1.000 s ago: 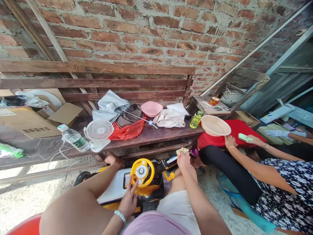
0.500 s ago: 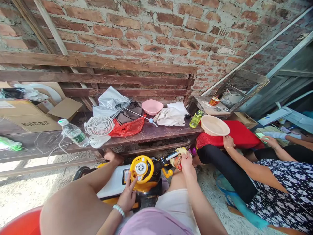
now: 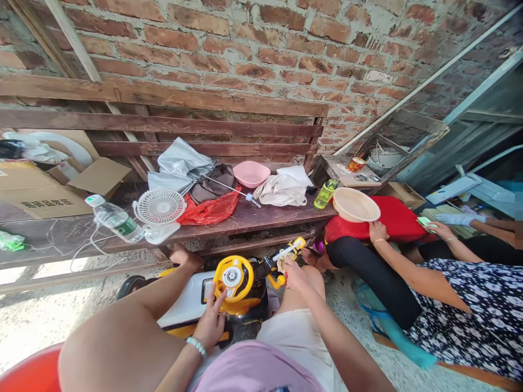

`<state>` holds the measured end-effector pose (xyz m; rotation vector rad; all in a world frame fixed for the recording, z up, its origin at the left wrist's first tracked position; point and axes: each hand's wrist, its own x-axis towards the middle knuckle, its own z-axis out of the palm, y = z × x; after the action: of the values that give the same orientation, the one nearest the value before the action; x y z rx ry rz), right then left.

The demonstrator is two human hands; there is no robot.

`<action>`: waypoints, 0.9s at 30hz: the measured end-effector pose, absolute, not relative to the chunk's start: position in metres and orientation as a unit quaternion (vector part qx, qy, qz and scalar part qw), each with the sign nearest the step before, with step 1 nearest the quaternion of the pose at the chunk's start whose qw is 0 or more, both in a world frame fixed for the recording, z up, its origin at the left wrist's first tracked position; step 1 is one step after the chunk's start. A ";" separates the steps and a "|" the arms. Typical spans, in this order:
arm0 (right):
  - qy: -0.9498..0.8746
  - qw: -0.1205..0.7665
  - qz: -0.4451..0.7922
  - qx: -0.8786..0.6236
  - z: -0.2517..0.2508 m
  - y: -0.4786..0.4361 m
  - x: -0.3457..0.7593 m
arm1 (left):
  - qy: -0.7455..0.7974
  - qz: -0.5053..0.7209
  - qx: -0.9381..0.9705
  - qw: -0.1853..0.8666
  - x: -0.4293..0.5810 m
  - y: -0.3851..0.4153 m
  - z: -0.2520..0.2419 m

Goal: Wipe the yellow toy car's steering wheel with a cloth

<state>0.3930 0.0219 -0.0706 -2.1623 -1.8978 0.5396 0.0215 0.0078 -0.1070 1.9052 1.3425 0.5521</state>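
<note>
1. Shifted left since the last frame, the right hand [image 3: 295,276] now sits lower over the yellow toy ride-on car [image 3: 183,302], closer to the wheel. A pale cloth [image 3: 284,262] is bunched in its pressed-together fingers, against the base of a yellow-and-white bar [image 3: 288,250], which stands higher than before.
2. Left hand [image 3: 211,322], wearing a bead bracelet [image 3: 196,346], is spread, its fingertips by the lower rim of the yellow steering wheel [image 3: 232,279], not gripping it.
3. Cloth and car lie just below the front edge of the dark wooden bench [image 3: 261,219], toward its right end, with the car on the concrete floor [image 3: 53,321].
4. Along that edge stand a white desk fan [image 3: 159,207] and a water bottle [image 3: 116,222], with a red plastic bag [image 3: 210,209] beside the fan.
5. To the right, a co-worker's hand [image 3: 378,231] rests on red fabric [image 3: 398,218] under a beige plastic basin [image 3: 355,204]; their other hand [image 3: 439,230] holds a small green pad [image 3: 426,222].
</note>
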 end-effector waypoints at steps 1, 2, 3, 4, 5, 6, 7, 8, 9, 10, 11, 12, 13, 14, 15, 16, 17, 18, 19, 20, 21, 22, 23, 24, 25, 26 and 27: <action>-0.660 0.108 0.195 -0.718 -0.067 0.017 0.396 | 0.519 0.210 0.743 0.366 0.022 0.008 -0.107; -0.675 0.109 0.209 -0.699 -0.062 0.013 0.400 | 0.518 0.207 0.744 0.368 0.022 0.008 -0.107; -0.690 0.110 0.225 -0.679 -0.057 0.011 0.404 | 0.518 0.205 0.744 0.370 0.022 0.008 -0.107; -0.701 0.113 0.241 -0.661 -0.051 0.011 0.408 | 0.519 0.206 0.742 0.370 0.022 0.007 -0.107; -0.705 0.114 0.255 -0.652 -0.044 0.013 0.414 | 0.521 0.210 0.741 0.368 0.023 0.007 -0.107; -0.701 0.114 0.263 -0.653 -0.036 0.018 0.419 | 0.524 0.214 0.738 0.366 0.023 0.007 -0.106; -0.691 0.114 0.261 -0.665 -0.027 0.024 0.426 | 0.527 0.216 0.737 0.365 0.024 0.006 -0.105; -0.674 0.116 0.248 -0.686 -0.018 0.032 0.432 | 0.528 0.217 0.736 0.364 0.024 0.006 -0.105; -0.655 0.121 0.223 -0.712 -0.009 0.042 0.439 | 0.528 0.216 0.736 0.364 0.024 0.006 -0.104; -0.638 0.128 0.190 -0.735 -0.001 0.052 0.445 | 0.529 0.214 0.736 0.365 0.024 0.006 -0.102; -0.625 0.129 0.154 -0.754 0.006 0.063 0.450 | 0.530 0.211 0.736 0.366 0.024 0.006 -0.101; -0.616 0.113 0.128 -0.769 0.011 0.072 0.453 | 0.530 0.207 0.736 0.366 0.023 0.006 -0.100; -0.608 0.080 0.118 -0.781 0.014 0.081 0.455 | 0.530 0.205 0.736 0.367 0.023 0.006 -0.100; -0.601 0.036 0.122 -0.789 0.014 0.088 0.455 | 0.531 0.203 0.736 0.368 0.022 0.007 -0.099; -0.595 -0.010 0.136 -0.792 0.013 0.094 0.454 | 0.531 0.202 0.735 0.369 0.021 0.007 -0.099; -0.590 -0.051 0.154 -0.791 0.010 0.098 0.452 | 0.532 0.202 0.734 0.370 0.021 0.007 -0.098; -0.587 -0.080 0.171 -0.787 0.006 0.102 0.448 | 0.532 0.204 0.733 0.371 0.020 0.006 -0.098; -0.586 -0.096 0.182 -0.783 0.002 0.105 0.445 | 0.531 0.207 0.733 0.372 0.020 0.006 -0.098; -0.588 -0.104 0.188 -0.779 -0.001 0.108 0.441 | 0.529 0.210 0.732 0.375 0.019 0.006 -0.099; -0.591 -0.111 0.194 -0.775 -0.004 0.111 0.438 | 0.526 0.211 0.732 0.378 0.019 0.006 -0.099; -0.595 -0.118 0.202 -0.769 -0.006 0.114 0.434 | 0.523 0.213 0.732 0.381 0.019 0.006 -0.099; -0.600 -0.121 0.212 -0.762 -0.007 0.117 0.430 | 0.522 0.214 0.731 0.383 0.020 0.006 -0.100; -0.606 -0.122 0.224 -0.754 -0.008 0.120 0.425 | 0.523 0.216 0.730 0.384 0.021 0.006 -0.100; -0.611 -0.120 0.235 -0.746 -0.008 0.122 0.419 | 0.524 0.218 0.729 0.383 0.022 0.006 -0.100; -0.617 -0.115 0.244 -0.739 -0.008 0.124 0.412 | 0.526 0.221 0.728 0.381 0.023 0.007 -0.100; -0.622 -0.107 0.251 -0.734 -0.008 0.126 0.405 | 0.527 0.224 0.726 0.380 0.024 0.007 -0.100; -0.626 -0.098 0.257 -0.730 -0.008 0.126 0.399 | 0.528 0.228 0.724 0.381 0.025 0.007 -0.100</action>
<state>0.3992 0.1263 -0.0082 -2.4478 -2.1000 0.8603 0.0253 0.0074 -0.1001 1.8465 1.3482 0.5824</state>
